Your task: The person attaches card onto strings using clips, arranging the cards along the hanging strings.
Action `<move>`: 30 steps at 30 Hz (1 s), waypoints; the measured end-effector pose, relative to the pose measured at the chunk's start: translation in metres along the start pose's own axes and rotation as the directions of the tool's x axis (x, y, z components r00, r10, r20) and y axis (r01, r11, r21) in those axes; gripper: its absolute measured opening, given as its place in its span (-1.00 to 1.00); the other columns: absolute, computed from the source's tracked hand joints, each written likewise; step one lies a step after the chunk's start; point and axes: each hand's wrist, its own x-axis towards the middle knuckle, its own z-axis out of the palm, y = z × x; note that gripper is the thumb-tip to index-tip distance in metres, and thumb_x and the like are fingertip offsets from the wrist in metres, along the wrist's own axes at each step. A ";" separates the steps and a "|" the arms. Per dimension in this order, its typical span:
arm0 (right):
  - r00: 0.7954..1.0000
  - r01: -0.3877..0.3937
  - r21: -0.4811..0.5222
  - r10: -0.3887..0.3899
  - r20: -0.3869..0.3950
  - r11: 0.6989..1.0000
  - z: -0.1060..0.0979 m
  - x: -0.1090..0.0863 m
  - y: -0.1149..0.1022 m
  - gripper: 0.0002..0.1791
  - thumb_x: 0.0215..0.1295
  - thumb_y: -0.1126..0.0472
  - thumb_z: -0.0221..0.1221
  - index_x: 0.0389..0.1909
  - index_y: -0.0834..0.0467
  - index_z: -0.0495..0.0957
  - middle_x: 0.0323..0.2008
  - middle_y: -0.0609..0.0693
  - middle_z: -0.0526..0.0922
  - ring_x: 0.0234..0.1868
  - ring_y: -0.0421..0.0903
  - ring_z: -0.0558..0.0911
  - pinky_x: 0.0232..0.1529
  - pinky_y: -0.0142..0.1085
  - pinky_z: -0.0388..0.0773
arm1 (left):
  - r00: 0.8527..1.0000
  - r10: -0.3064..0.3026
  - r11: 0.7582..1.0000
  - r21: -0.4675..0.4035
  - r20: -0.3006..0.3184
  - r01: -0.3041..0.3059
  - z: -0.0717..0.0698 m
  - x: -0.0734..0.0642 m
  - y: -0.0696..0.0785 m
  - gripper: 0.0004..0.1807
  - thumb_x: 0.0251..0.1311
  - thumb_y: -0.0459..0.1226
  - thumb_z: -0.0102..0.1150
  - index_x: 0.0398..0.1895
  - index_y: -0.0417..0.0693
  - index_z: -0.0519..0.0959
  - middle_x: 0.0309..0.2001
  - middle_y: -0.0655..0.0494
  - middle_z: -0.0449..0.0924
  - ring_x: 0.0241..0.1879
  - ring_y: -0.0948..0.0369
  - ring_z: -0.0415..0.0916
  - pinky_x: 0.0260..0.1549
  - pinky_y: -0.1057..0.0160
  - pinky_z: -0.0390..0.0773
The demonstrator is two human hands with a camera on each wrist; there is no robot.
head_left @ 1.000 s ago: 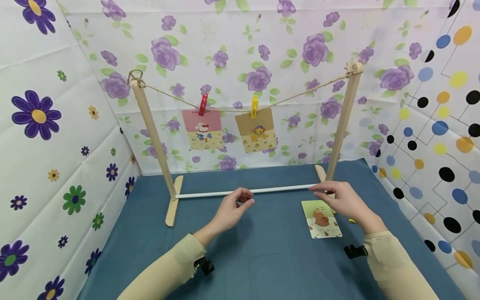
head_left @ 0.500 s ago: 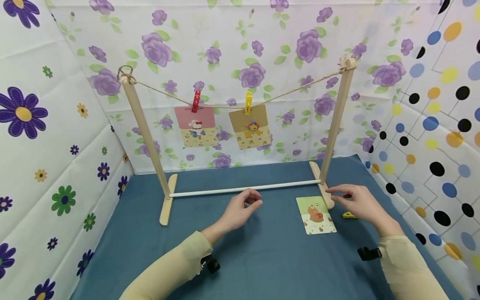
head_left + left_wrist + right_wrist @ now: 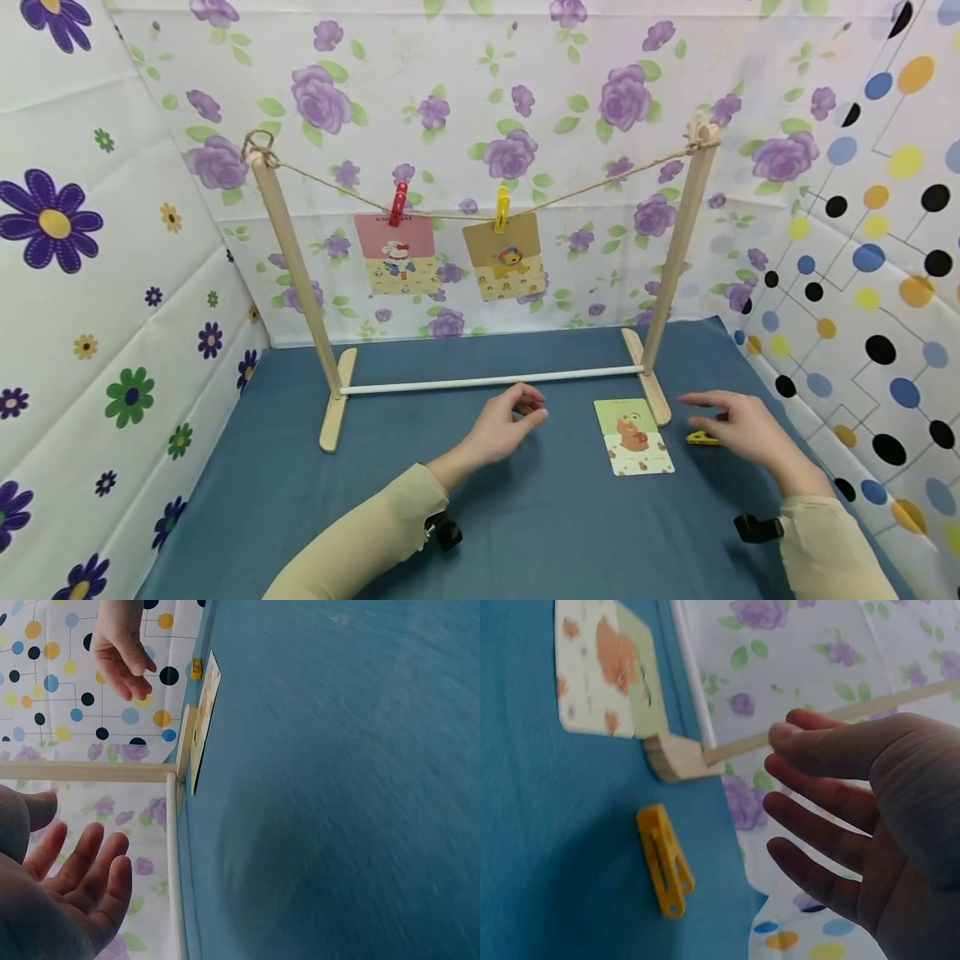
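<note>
Between the left hand point(image 3: 498, 429) and the right hand point(image 3: 746, 429), well apart in the head view, a green-topped cartoon card point(image 3: 634, 438) lies flat. From the left wrist, both hands are relaxed, holding nothing. From the right wrist, a yellow clothespin point(image 3: 667, 883) lies near the right hand.

Near my right hand point(image 3: 742, 425), a smooth plastic clip point(image 3: 702, 438); below my left hand point(image 3: 504, 427), matt cloth point(image 3: 525, 537); ahead, wooden posts point(image 3: 678, 250), rough twine point(image 3: 621, 176).

Rose-print sheeting point(image 3: 457, 125) lines the far side, flowered sheeting point(image 3: 127, 308) the left, dotted sheeting point(image 3: 862, 267) the right, around blue cloth point(image 3: 555, 517).
</note>
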 end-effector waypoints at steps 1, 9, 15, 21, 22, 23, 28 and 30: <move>1.000 -0.005 -0.009 0.005 0.013 1.000 0.000 -0.001 0.003 -0.57 0.42 0.25 0.42 0.28 0.09 0.71 0.19 0.21 0.71 0.14 0.26 0.68 -0.09 -0.01 0.71 | 1.000 -0.007 1.000 0.001 0.012 0.007 0.002 0.001 0.000 -0.71 0.62 -0.13 0.18 0.24 -0.02 0.56 0.09 0.10 0.67 0.03 0.13 0.63 -0.06 0.13 0.61; 0.991 -0.058 -0.075 0.067 0.118 0.995 0.007 -0.010 0.027 -0.46 0.32 0.29 0.44 0.33 0.17 0.65 0.24 0.34 0.65 0.23 0.44 0.59 0.05 0.33 0.57 | 0.995 -0.046 0.999 0.016 0.087 0.045 0.021 0.011 0.005 -0.65 0.60 -0.11 0.21 0.30 0.00 0.51 0.12 0.06 0.65 0.07 0.16 0.61 -0.01 0.17 0.61; 0.980 -0.088 -0.112 0.106 0.168 0.990 0.009 -0.009 0.035 -0.41 0.22 0.29 0.51 0.31 0.20 0.66 0.22 0.38 0.64 0.23 0.49 0.56 0.08 0.39 0.51 | 0.993 -0.069 0.998 0.012 0.098 0.068 0.031 0.024 0.008 -0.59 0.58 -0.06 0.23 0.34 0.00 0.50 0.20 -0.06 0.62 0.11 0.11 0.59 0.00 0.19 0.60; 0.974 -0.098 -0.136 0.123 0.191 0.986 0.011 -0.007 0.040 -0.41 0.19 0.32 0.52 0.28 0.24 0.67 0.20 0.37 0.66 0.22 0.48 0.57 0.11 0.39 0.51 | 0.988 -0.096 0.995 0.045 0.123 0.091 0.043 0.039 0.010 -0.53 0.54 -0.06 0.28 0.37 -0.03 0.49 0.23 -0.12 0.59 0.18 -0.02 0.56 0.05 0.15 0.58; 0.973 -0.098 -0.139 0.124 0.195 0.986 0.011 -0.006 0.041 -0.42 0.19 0.33 0.51 0.27 0.25 0.67 0.19 0.38 0.66 0.21 0.47 0.58 0.11 0.39 0.51 | 0.987 -0.097 0.995 0.051 0.126 0.091 0.045 0.040 0.011 -0.51 0.54 -0.06 0.29 0.38 -0.04 0.49 0.24 -0.13 0.59 0.19 -0.03 0.56 0.06 0.14 0.58; 0.973 -0.098 -0.142 0.125 0.196 0.985 0.012 -0.006 0.041 -0.42 0.19 0.34 0.50 0.27 0.25 0.67 0.18 0.37 0.67 0.21 0.46 0.58 0.12 0.38 0.51 | 0.987 -0.099 0.994 0.056 0.128 0.093 0.047 0.042 0.012 -0.50 0.54 -0.07 0.29 0.39 -0.05 0.48 0.25 -0.14 0.59 0.20 -0.05 0.55 0.06 0.13 0.57; 0.969 -0.093 -0.160 0.126 0.211 0.983 0.013 -0.004 0.042 -0.45 0.19 0.35 0.50 0.24 0.28 0.68 0.14 0.36 0.69 0.16 0.43 0.61 0.10 0.37 0.52 | 0.984 -0.123 0.990 0.088 0.127 0.113 0.056 0.051 0.017 -0.48 0.51 -0.06 0.33 0.40 -0.04 0.48 0.27 -0.12 0.58 0.21 -0.04 0.54 0.05 0.13 0.57; 0.968 -0.092 -0.170 0.128 0.214 0.981 0.014 -0.002 0.042 -0.46 0.19 0.34 0.50 0.23 0.28 0.69 0.12 0.34 0.70 0.14 0.41 0.63 0.09 0.36 0.53 | 0.983 -0.129 0.988 0.101 0.129 0.116 0.059 0.055 0.018 -0.48 0.51 -0.07 0.33 0.40 -0.03 0.48 0.27 -0.11 0.57 0.22 -0.03 0.54 0.06 0.13 0.57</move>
